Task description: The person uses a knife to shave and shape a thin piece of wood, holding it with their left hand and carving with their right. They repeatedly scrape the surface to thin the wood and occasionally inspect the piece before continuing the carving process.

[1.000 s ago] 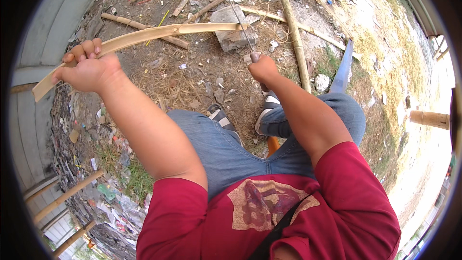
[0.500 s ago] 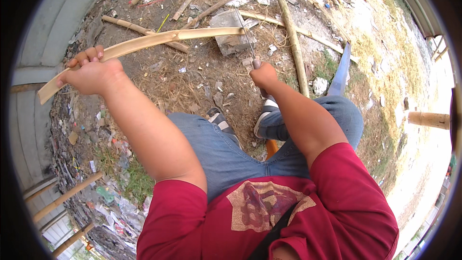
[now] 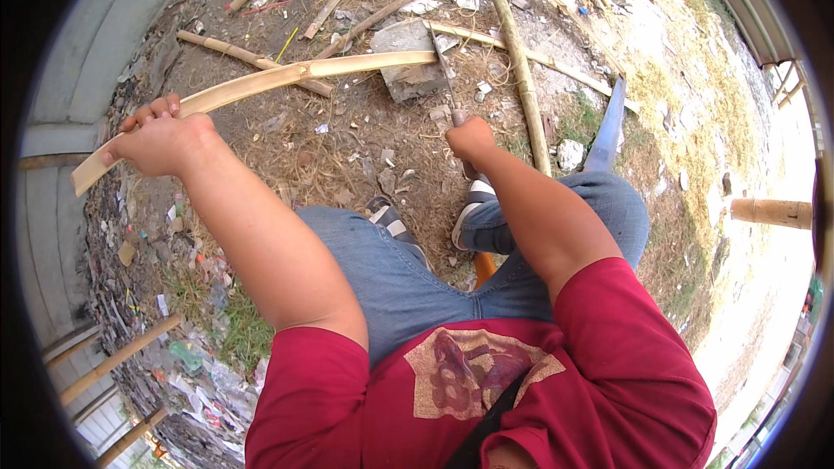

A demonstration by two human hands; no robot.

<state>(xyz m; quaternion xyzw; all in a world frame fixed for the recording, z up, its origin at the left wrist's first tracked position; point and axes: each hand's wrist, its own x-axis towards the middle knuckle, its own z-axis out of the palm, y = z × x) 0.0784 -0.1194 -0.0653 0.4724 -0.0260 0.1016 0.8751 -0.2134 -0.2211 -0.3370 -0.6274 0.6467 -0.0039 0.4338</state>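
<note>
My left hand (image 3: 156, 141) is closed around the near left end of a long split bamboo strip (image 3: 278, 77), palm beneath it. The strip slants up to the right, its pale hollow face showing, and its far end lies over a grey concrete block (image 3: 401, 80). In my right hand (image 3: 470, 139) is the handle of a long, thin-bladed knife (image 3: 444, 63), pointing away from me. Its blade stands right at the strip's far end, above the block's right side. Whether the edge touches the bamboo I cannot tell.
A round bamboo pole (image 3: 521, 78) lies right of the block. Beside my right knee is a bluish flat blade-like piece (image 3: 606, 126). More bamboo lengths (image 3: 248, 56) and strips are scattered beyond. Litter covers the ground at left, near a grey wall (image 3: 104, 43).
The view has shifted slightly. The knife blade stands a little more upright at the strip's end. Both hands keep their grip.
</note>
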